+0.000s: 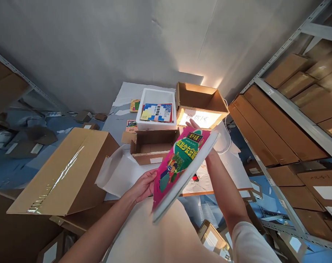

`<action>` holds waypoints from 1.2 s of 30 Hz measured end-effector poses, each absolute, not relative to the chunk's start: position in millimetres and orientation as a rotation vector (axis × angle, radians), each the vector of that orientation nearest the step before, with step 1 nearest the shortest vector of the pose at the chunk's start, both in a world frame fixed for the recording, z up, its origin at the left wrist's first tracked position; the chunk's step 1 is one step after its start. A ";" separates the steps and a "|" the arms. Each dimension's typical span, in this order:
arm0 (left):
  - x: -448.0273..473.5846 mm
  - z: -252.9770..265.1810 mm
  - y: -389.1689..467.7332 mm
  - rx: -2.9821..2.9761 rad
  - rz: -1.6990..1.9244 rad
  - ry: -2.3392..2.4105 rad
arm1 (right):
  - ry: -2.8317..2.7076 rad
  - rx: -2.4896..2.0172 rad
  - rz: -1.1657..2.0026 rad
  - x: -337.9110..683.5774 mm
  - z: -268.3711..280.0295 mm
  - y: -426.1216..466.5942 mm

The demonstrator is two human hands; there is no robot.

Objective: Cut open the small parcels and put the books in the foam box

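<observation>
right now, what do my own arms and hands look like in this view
The left hand and what shows of the right hand are ungloved. Both forearms are bare, with no watch, band or marking visible. A plain, whitish short sleeve covers the right upper arm; no left sleeve is in view.

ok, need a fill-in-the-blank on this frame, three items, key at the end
1. The hands hold a book whose cover is mostly ____.
2. The open carton with handwriting on its front stands to the ____ of the white bin.
3. The big taped carton is on the ____ side of the table.

Missing words: pink; right; left
</observation>
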State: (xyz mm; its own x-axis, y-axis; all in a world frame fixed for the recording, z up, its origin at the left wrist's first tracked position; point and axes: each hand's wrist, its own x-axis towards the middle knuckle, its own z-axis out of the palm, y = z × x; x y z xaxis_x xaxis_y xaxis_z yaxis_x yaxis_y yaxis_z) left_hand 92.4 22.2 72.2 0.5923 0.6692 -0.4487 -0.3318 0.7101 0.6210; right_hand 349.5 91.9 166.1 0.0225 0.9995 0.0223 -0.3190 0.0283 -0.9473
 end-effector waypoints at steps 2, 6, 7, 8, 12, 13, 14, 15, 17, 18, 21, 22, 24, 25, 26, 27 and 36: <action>98.2 80.5 22.2 0.525 0.533 0.701 | -0.998 -0.936 1.421 352.0 162.2 96.3; 91.1 100.9 22.4 0.574 0.585 0.496 | -1.042 -0.999 1.420 362.5 150.8 97.8; 87.4 103.2 22.0 0.622 0.615 0.456 | -1.048 -1.042 1.411 363.8 148.8 97.9; 84.2 103.1 21.5 0.695 0.640 0.455 | -1.047 -1.091 1.402 364.4 147.5 98.4; 80.0 80.5 18.8 1.000 0.675 0.780 | -0.992 -1.254 1.315 364.0 148.6 103.0; 80.4 72.4 18.4 1.006 0.667 0.872 | -0.975 -1.275 1.293 365.1 150.5 104.2; 80.9 65.1 18.2 0.986 0.666 0.945 | -0.962 -1.285 1.275 367.2 152.9 105.3; 81.2 59.1 18.2 0.954 0.671 0.998 | -0.961 -1.286 1.270 370.1 155.5 106.2; 81.2 52.4 19.1 0.896 0.701 1.041 | -0.995 -1.286 1.248 376.8 160.5 107.6; 81.1 51.5 19.6 0.886 0.718 1.034 | -1.022 -1.289 1.216 380.0 162.5 108.2; 81.0 54.2 20.8 0.914 0.706 0.984 | -1.073 -1.311 1.047 385.9 165.4 109.9; 81.1 55.8 20.8 0.931 0.685 0.978 | -1.078 -1.317 0.998 386.7 165.5 110.5; 81.5 58.6 20.6 0.962 0.659 0.977 | -1.085 -1.324 0.945 387.5 164.5 111.3; 81.8 59.8 20.5 0.972 0.653 0.974 | -1.087 -1.328 0.929 388.0 163.5 111.4; 82.0 60.8 20.4 0.977 0.656 0.967 | -1.089 -1.330 0.916 388.7 162.3 111.3; 82.2 61.8 20.5 0.976 0.665 0.956 | -1.086 -1.333 0.905 390.0 160.7 110.9; 82.0 67.9 25.2 0.718 0.696 0.732 | -0.917 -1.104 1.147 396.6 170.2 99.3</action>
